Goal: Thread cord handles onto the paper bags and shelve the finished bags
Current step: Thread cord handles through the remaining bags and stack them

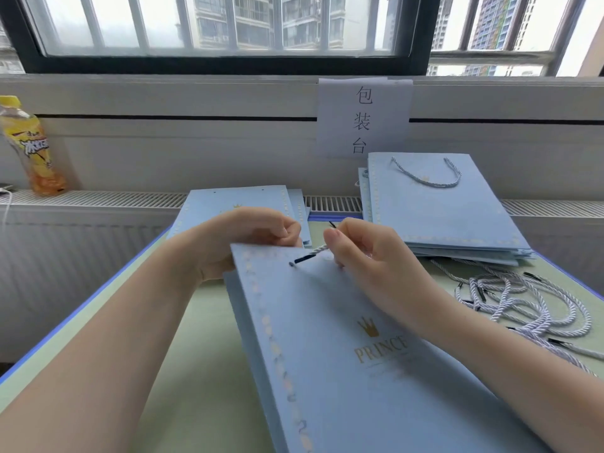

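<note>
A light blue paper bag printed with a gold crown and the word PRINCE lies flat and slightly askew on the green tabletop, its top edge raised toward the hands. The left hand has its grip closed on the bag's top edge, fingers curled over the paper at the upper left corner. The right hand has its grip pinched narrow on a twisted white cord, thumb and fingers holding it just behind the black tip. That tip points down-left and meets a small punched hole near the bag's top edge; whether it has entered the hole cannot be told. A second black end of the cord sticks up above the right hand.

Behind the left hand, a stack of flat bags without handles rests at the tabletop's far edge. To the right, a stack of finished bags lies partly over the radiator grille, the top one showing a looped cord handle. Near the right forearm, a loose tangle of spare cords with black tips is spread on the tabletop, touching the front of the finished stack.

On the sill at far left stands a yellow drink bottle. A white paper sign with three printed characters is fixed to the wall below the barred window.
</note>
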### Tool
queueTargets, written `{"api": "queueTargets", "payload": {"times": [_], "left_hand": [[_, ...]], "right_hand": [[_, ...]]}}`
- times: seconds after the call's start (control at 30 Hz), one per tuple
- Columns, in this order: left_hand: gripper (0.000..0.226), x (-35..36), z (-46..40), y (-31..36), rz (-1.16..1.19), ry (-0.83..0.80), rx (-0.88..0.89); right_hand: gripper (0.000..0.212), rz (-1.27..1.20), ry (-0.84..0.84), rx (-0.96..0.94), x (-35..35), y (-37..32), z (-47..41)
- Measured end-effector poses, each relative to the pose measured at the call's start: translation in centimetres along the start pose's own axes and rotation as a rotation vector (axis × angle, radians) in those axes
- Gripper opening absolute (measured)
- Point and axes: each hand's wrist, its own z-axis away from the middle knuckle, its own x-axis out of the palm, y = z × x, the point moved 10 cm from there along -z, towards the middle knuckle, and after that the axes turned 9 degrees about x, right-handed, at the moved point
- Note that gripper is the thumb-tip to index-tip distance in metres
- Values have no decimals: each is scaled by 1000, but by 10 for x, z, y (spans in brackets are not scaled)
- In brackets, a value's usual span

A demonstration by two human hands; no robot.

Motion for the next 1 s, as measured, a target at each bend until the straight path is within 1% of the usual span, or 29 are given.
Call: {"api": "queueTargets", "payload": {"times": [0.03, 0.07, 0.13, 0.2, 0.23, 0.3, 0.37, 0.4, 0.47, 0.53, 0.57, 0.63, 0.7, 0.8, 0.83, 0.87, 0.93, 1.0], "left_hand": [[14, 9, 0, 1, 18, -68, -5], [14, 15, 2, 1, 16, -100, -21], [12, 18, 5, -8, -48, -127, -86], [12, 23, 4, -16, -77, -140, -135], [11, 24, 2, -18, -76, -141, -132], [20, 19, 0, -17, -37, -102, -108], [23, 11, 2, -14, -16, -74, -96], [28, 12, 5, -13, -30, -114, -96], [36, 17, 15, -14, -99, -243, -156], [28, 20, 23, -17, -237, -318, -217], [20, 19, 23, -17, -310, -316, -223], [9, 16, 16, -13, -419, -237, -194], [7, 11, 6, -7, -466, -110, -141], [10, 7, -8, 6, -486, 24, 18], [12, 6, -9, 10, -458, 60, 63], [15, 5, -9, 12, -410, 81, 91], [25, 6, -7, 13, -286, 53, 96], [40, 6, -3, 12, -144, 8, 79]], "right_hand": [[40, -21, 2, 18, -2, 2, -1], [40, -40, 0, 30, -2, 4, -2], [38, -57, -21, 36, 0, 7, -2], [32, -34, -57, 17, 5, 9, -1], [27, -13, -75, 6, 8, 9, 0], [20, 16, -94, -25, 12, 6, 1], [15, 13, -89, -45, 11, 3, 0], [15, 6, -75, -49, 10, 3, 0], [21, -12, -41, -48, 6, 5, -2], [26, -5, -23, -25, 5, 9, -3], [26, 8, -29, -12, 5, 11, -3], [24, 56, -53, 0, 8, 11, -4], [20, 133, -49, -27, 8, 5, -2], [9, 254, -9, -121, 9, -9, 3], [6, 265, 4, -148, 11, -11, 5], [8, 268, 15, -169, 12, -13, 6], [15, 271, 29, -180, 14, -12, 7], [11, 255, 46, -155, 11, -10, 6]]}}
